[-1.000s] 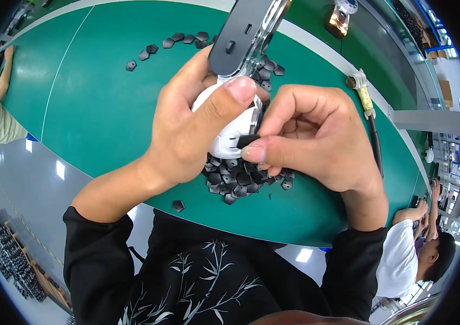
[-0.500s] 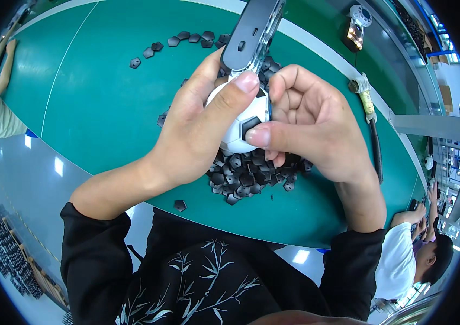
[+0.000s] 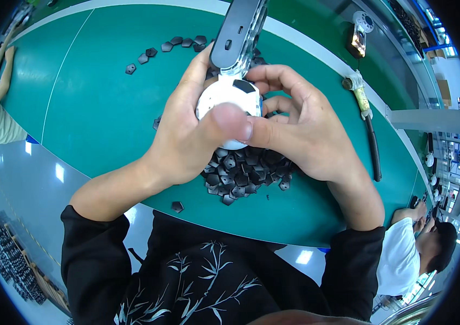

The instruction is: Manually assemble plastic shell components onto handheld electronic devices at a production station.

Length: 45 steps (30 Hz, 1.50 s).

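Observation:
Between my hands is a white ball-shaped part with a football pattern [image 3: 220, 96], joined to a long dark-grey body [image 3: 235, 40] with a clear edge. My left hand [image 3: 181, 130] is closed around the ball's left side, its blurred thumb across the front. On the other side my right hand [image 3: 314, 127] grips the ball, with the thumb pressed at its lower front beside my left thumb and the fingers curled behind. One black pentagon patch [image 3: 246, 86] shows on the ball; the thumbs cover much of its lower face. Below lies a heap of black pentagon pieces [image 3: 243, 173].
Loose pentagon pieces [image 3: 166, 47] form a curved row on the green table [image 3: 105, 108]. To the right lie a taped hammer [image 3: 370, 130] and, farther off, another device with a round white head [image 3: 359, 38]. Other people sit at the far left and lower right.
The ball and grey body have shifted slightly left. My left thumb has come down over the ball's front, meeting the right thumb. My right fingers have moved left, in around the ball.

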{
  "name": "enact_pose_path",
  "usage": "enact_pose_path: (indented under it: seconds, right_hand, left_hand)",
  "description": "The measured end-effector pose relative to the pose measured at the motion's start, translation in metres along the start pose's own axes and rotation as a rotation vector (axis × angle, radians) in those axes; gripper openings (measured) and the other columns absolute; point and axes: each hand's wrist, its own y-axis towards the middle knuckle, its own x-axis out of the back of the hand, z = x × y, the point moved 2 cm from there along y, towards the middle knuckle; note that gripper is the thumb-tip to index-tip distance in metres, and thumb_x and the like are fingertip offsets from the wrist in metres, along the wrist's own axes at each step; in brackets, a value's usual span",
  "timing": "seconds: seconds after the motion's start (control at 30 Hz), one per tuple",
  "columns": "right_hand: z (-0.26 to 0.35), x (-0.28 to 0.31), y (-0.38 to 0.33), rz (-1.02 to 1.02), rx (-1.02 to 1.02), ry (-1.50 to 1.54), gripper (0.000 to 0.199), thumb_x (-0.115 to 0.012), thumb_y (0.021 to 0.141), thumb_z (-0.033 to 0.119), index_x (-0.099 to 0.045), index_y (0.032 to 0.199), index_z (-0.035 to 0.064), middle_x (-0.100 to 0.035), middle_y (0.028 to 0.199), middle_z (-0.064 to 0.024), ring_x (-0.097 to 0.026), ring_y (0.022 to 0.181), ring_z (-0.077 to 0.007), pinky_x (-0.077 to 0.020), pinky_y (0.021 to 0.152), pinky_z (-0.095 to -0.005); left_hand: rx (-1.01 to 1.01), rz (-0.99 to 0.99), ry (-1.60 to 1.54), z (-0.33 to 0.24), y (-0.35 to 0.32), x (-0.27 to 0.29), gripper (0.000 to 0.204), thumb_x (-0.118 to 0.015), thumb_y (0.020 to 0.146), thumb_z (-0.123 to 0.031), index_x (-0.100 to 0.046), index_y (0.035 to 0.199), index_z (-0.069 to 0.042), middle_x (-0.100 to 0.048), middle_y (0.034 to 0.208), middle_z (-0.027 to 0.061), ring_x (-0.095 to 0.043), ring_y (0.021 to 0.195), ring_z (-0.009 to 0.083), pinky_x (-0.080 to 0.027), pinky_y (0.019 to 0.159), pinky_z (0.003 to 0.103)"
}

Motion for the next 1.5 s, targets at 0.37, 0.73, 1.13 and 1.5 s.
enact_pose_path:
  seconds: [0.37, 0.73, 1.13, 1.5]
  right_hand:
    - [-0.004, -0.022, -0.015, 0.128, 0.267, 0.139, 0.102, -0.076, 0.076, -0.003, -0.011, 0.154, 0.0013, -0.052, 0.13, -0.0279, -0.058, 0.116, -0.0342, -0.0526, 0.095, -0.0375]
    - [0.005, -0.022, -0.032, -0.098, 0.453, 0.005, 0.087, -0.071, 0.083, 0.004, -0.018, 0.151, -0.0032, -0.058, 0.122, -0.0234, -0.061, 0.111, -0.0287, -0.0522, 0.092, -0.0334]
    - [-0.012, 0.067, 0.028, -0.28, 0.101, -0.864, 0.025, -0.066, 0.09, 0.018, -0.071, 0.105, -0.0008, -0.067, 0.079, -0.0064, -0.056, 0.066, -0.0146, -0.0469, 0.062, -0.0298]
    - [-0.037, 0.052, 0.051, -0.175, 0.151, -0.786, 0.016, -0.069, 0.085, 0.007, -0.07, 0.097, -0.0025, -0.066, 0.075, -0.0063, -0.056, 0.061, -0.0155, -0.0474, 0.059, -0.0282]
  left_hand:
    - [-0.152, 0.08, 0.035, 0.004, -0.005, -0.006, 0.145, -0.092, 0.042, -0.066, -0.019, 0.15, -0.002, -0.062, 0.111, 0.0165, -0.065, 0.101, 0.0281, -0.057, 0.088, 0.039]
    - [-0.13, 0.09, -0.049, -0.008, -0.005, -0.014, 0.125, -0.086, 0.058, -0.059, -0.021, 0.15, -0.005, -0.061, 0.107, 0.0175, -0.065, 0.097, 0.028, -0.057, 0.08, 0.036]
    - [0.035, 0.144, -0.4, 0.0, 0.018, 0.022, 0.071, -0.047, 0.089, -0.033, -0.027, 0.147, 0.002, -0.057, 0.12, 0.0245, -0.067, 0.083, 0.0315, -0.056, 0.067, 0.032]
    - [0.064, -0.116, -0.182, -0.009, 0.017, 0.025, 0.062, -0.041, 0.094, -0.042, -0.04, 0.138, 0.002, -0.058, 0.114, 0.0261, -0.066, 0.09, 0.0334, -0.057, 0.072, 0.039]
